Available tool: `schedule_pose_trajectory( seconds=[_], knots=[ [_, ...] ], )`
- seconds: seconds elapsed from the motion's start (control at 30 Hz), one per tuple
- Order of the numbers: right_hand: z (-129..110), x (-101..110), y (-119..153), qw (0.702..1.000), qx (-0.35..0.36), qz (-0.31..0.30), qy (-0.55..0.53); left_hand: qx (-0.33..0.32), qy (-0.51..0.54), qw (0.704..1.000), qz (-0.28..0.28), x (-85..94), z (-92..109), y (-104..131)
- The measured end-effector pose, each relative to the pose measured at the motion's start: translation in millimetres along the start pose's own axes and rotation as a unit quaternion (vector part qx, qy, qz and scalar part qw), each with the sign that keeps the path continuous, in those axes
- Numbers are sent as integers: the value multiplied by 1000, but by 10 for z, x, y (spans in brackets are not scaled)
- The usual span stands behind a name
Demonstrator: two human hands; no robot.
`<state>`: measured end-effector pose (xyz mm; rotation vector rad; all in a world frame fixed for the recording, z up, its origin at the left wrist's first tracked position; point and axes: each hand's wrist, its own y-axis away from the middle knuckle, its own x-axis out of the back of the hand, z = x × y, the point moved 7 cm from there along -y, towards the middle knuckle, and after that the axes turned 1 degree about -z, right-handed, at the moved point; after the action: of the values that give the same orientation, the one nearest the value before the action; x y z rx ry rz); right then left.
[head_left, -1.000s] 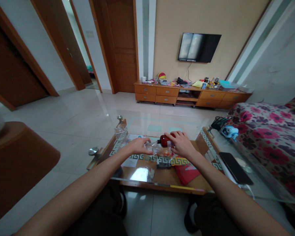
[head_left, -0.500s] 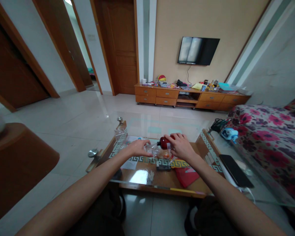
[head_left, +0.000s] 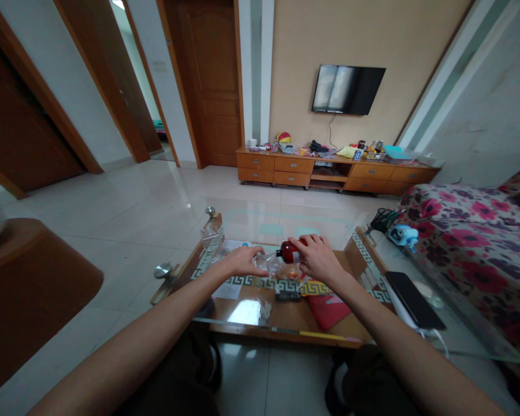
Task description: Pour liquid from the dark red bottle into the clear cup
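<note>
My right hand (head_left: 314,254) is closed round a dark red-brown bottle (head_left: 289,253), tipped on its side with the black top pointing left. Close to that top, my left hand (head_left: 246,261) grips a clear plastic container (head_left: 267,264), thumb and fingers curled about its left end. The container's exact shape is hard to make out against the glass. Both hands are above the glass coffee table (head_left: 242,228). Beneath the glass, below my hands, lie a red packet (head_left: 327,312) and a small dark box (head_left: 288,290).
A black phone (head_left: 416,299) with a white cable lies on the glass at right, near a blue toy-like object (head_left: 403,236). Clear plastic items (head_left: 212,237) stand at the table's left. Beyond are a cluttered TV cabinet (head_left: 294,164), a floral sofa (head_left: 472,231) and a brown stool (head_left: 39,277).
The view has shifted very slightly. Both hands keep their grip, and the bottle stays tipped beside the clear container.
</note>
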<state>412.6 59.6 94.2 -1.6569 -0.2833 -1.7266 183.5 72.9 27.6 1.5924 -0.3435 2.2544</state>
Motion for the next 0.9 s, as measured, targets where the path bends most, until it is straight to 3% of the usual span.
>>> schedule_pose_trajectory(
  seconds=[0.9],
  knots=[
    [-46, 42, 2, 1000, -5, 9, 14, -4, 0, 1000, -2, -15, -26, -10]
  ],
)
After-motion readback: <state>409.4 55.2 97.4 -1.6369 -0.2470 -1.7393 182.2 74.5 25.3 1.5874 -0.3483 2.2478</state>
